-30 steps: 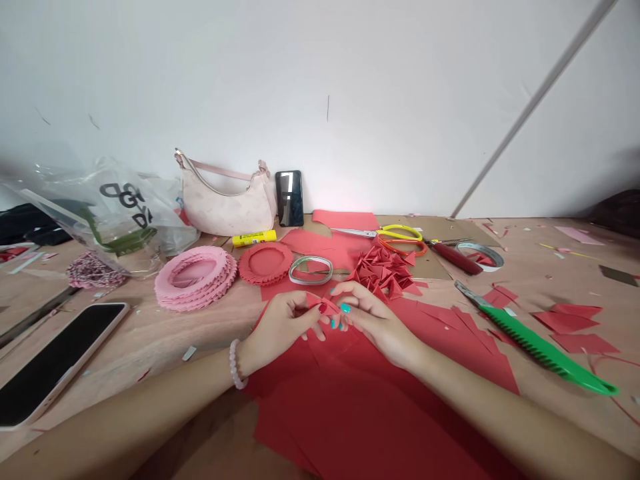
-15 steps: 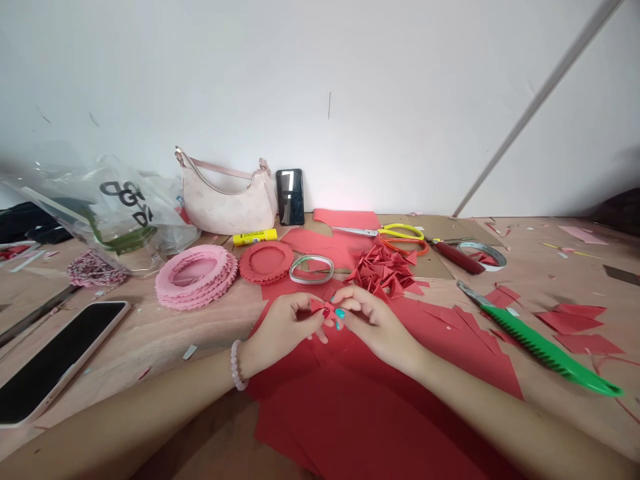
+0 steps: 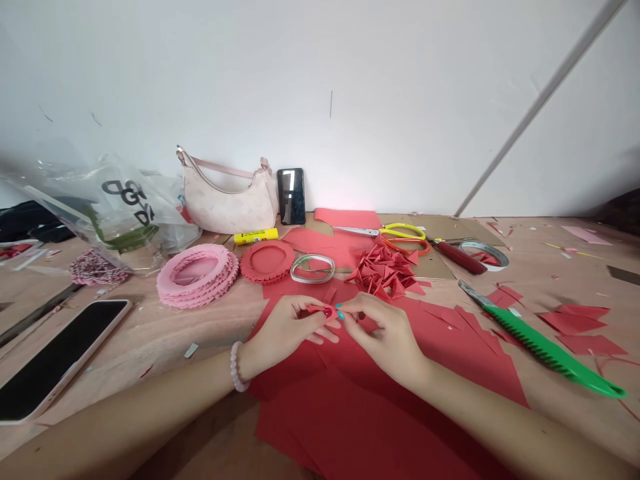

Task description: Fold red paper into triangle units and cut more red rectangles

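Observation:
Between my two hands is a small folded piece of red paper, partly hidden by the fingers. My left hand, with a beaded bracelet at its wrist, pinches it between thumb and forefinger. Thumb and forefinger of my right hand are closed at the paper's right end. Below both hands spread large red paper sheets. Just beyond my right hand lies a pile of folded red paper pieces. A roll of tape sits behind my left hand, beside a red pleated paper ring.
Pink pleated rings, a glue stick and a handbag are at the back left. One phone leans on the wall; another phone lies at left. Scissors and a green-handled knife lie to the right.
My right hand has rolled over slightly, its fingers drawing together at the paper's right end. My left hand keeps its pinch nearly in place.

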